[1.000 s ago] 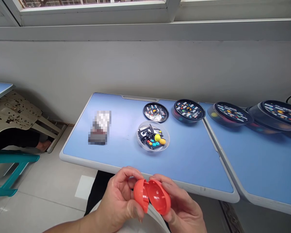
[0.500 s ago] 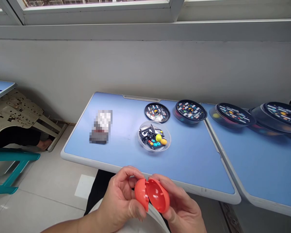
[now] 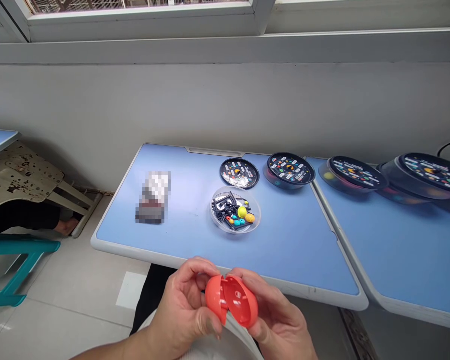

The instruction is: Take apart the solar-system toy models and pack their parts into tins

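Observation:
Just off the table's front edge, my left hand (image 3: 189, 302) pinches one orange-red plastic half shell (image 3: 216, 299). My right hand (image 3: 275, 312) grips the other half shell (image 3: 243, 302), whose glossy hollow inside faces up and left. The two halves meet near their upper rims and gape apart lower down. Beyond my hands, a clear round tub (image 3: 235, 230) holds black rods, frame-like black parts and small yellow, orange, teal and red balls. Its apparent lid, a black printed disc (image 3: 240, 173), lies flat behind it.
The blue table (image 3: 180, 200) carries a blurred-out item (image 3: 153, 197) at left and a lidded tub (image 3: 289, 171) at the back right. More lidded tubs (image 3: 354, 175) stand on the adjoining table. A teal stool (image 3: 22, 245) and a person's foot (image 3: 68, 226) are at left.
Both halves stay in my hands, their pose nearly the same; the right one is turned slightly, showing more of its inside. The whole view has shifted a little.

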### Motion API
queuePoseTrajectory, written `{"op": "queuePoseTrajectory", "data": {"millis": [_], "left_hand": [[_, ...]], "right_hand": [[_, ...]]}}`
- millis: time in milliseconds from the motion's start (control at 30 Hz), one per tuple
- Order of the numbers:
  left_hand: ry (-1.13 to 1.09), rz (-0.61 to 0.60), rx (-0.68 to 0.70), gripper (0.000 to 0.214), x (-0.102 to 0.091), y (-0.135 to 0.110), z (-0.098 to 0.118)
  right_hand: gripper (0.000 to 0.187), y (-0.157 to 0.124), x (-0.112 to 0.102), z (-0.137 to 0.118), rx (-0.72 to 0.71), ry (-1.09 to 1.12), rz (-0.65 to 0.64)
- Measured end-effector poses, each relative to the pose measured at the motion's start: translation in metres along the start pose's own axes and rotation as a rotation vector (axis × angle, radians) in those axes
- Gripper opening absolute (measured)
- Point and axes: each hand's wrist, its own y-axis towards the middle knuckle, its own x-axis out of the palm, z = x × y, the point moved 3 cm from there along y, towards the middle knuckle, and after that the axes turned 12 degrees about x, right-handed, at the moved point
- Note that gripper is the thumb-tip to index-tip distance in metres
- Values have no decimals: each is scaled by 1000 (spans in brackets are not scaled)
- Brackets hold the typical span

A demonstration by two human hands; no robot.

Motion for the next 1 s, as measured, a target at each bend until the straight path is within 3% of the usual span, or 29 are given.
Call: {"op": "queuePoseTrajectory", "data": {"millis": [167, 433, 667, 1000], "left_hand": [[-97, -32, -82, 45, 1, -2, -4], [-237, 68, -175, 40, 1, 0, -5], [-241, 82, -172, 41, -1, -1, -4], [-223, 65, -175, 42, -4, -3, -3]], "right_hand": [[36, 1, 0, 4, 123, 139, -45], [36, 4, 3, 1, 196, 255, -59], [42, 4, 2, 9, 292, 409, -90], [36, 9, 5, 12, 344, 596, -158]]}}
